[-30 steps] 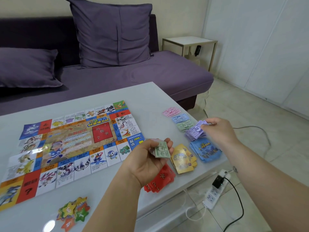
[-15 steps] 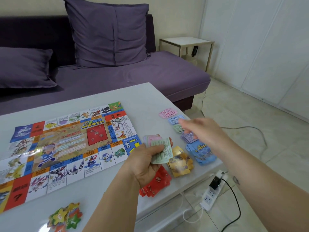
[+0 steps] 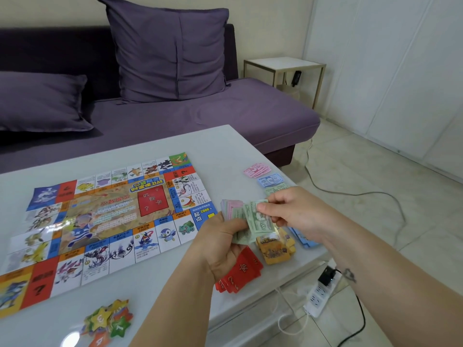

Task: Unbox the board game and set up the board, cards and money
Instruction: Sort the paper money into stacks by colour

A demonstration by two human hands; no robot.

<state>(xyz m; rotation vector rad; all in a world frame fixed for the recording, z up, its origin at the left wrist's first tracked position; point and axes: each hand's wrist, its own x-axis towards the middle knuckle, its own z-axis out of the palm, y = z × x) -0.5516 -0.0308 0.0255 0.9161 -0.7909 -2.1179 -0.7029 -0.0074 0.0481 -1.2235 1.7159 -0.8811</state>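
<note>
- Head view: your left hand (image 3: 220,244) curls round a fanned wad of play money (image 3: 231,207) and holds it just above the bench (image 3: 213,149), at about four o'clock from the board (image 3: 112,221). Fanned like that, each colour shows, which suits sorting.
- Your right hand (image 3: 293,214) pinches the top green note (image 3: 260,222) between thumb and forefinger at the wad's three o'clock edge. I judge you are peeling it off to lay it on a matching pile.
- The board lies flat and fully unfolded at nine o'clock from your hands, so that part of the setup looks done.
- Three sorted piles run along the bench's right edge at one o'clock from your hands: the pink pile (image 3: 256,169), the blue pile (image 3: 270,180) and the green pile (image 3: 274,189). Your right hand hides most of the green one.
- The cards are grouped by colour. The red cards (image 3: 240,274) are at six o'clock under your left hand, the yellow cards (image 3: 275,249) just beside them, and the blue cards (image 3: 307,242) partly under your right forearm.
- The star tokens (image 3: 110,321) lie heaped at seven o'clock, near the bench's front edge.
- With the wad this thick, the money looks only partly sorted.
</note>
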